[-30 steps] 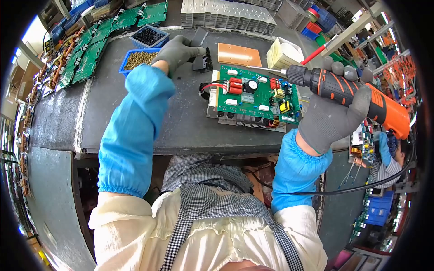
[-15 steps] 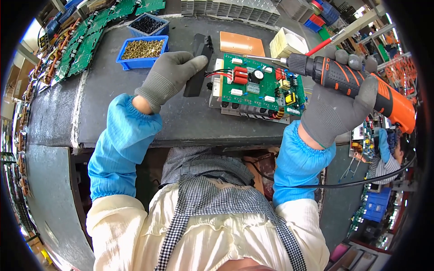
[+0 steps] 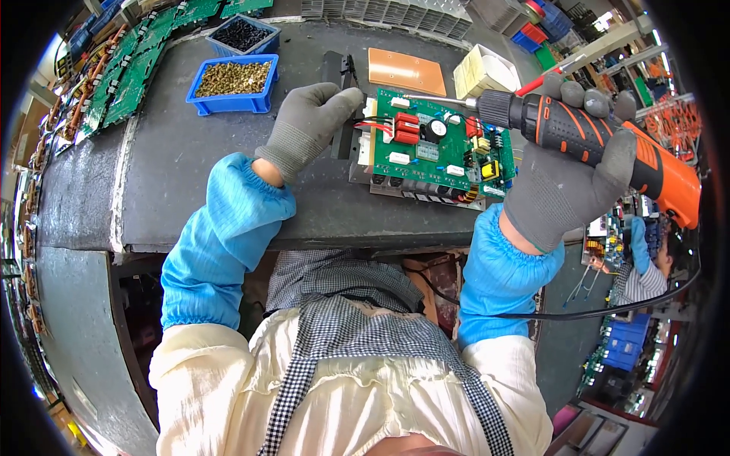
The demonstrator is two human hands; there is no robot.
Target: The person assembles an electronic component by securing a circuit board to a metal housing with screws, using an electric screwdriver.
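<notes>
My right hand [image 3: 566,178] in a grey glove grips an orange and black power drill [image 3: 574,137]. Its long screwdriver bit [image 3: 441,98] points left across the far edge of a green circuit board [image 3: 426,140]. That board carries red, white and yellow components and sits on a metal heatsink base [image 3: 422,190]. At its left edge is my gloved left hand [image 3: 315,121], thumb and forefinger pinched together; what is between them, if anything, is hidden. Behind those fingers stands a black bar-shaped part [image 3: 331,72], partly covered. Red and black wires [image 3: 374,125] run from the board toward the left hand.
A blue bin of brass-coloured screws [image 3: 232,106] and a bin of black pieces [image 3: 242,36] stand at the far left. Beyond the board lie a copper-coloured plate [image 3: 407,71] and a cream box [image 3: 487,72]. A black cord [image 3: 585,312] crosses by my right sleeve. Another person [image 3: 646,266] works at right.
My left hand has moved right, from beside the black part to the board's left edge, and its fingers have drawn in. The right hand and drill have barely moved.
</notes>
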